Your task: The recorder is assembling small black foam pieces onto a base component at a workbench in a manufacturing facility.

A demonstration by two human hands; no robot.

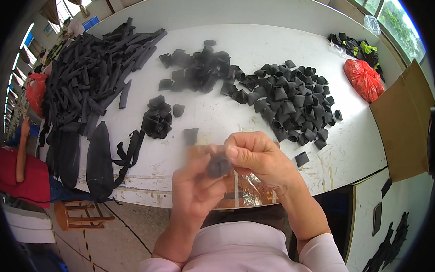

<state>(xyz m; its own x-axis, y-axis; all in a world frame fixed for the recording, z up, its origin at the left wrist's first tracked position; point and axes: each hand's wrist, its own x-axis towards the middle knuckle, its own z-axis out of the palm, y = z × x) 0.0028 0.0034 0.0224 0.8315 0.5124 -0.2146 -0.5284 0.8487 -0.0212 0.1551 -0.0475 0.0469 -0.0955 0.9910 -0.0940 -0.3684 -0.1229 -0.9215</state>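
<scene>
Between my two hands, over the front edge of the white table, is a short dark grey fabric tube (218,167). My left hand (194,187) is closed round its lower left side, its fingertips smeared by motion. With thumb and forefinger, my right hand (261,157) pinches the tube's upper right edge. Just beyond my left hand lies a flat dark fabric piece (190,136). One loose short tube (302,159) rests right of my right hand. Farther off, a heap of similar short tubes (295,102) spreads over the table's right half.
Long dark fabric strips (93,67) pile up at left, some hanging over the edge. Dark pieces (201,66) lie mid-table, with a smaller stack (157,117) nearer. A red plastic bag (364,79) and cardboard (405,123) stand at right. A person in red (22,174) and a wooden stool (78,215) are left.
</scene>
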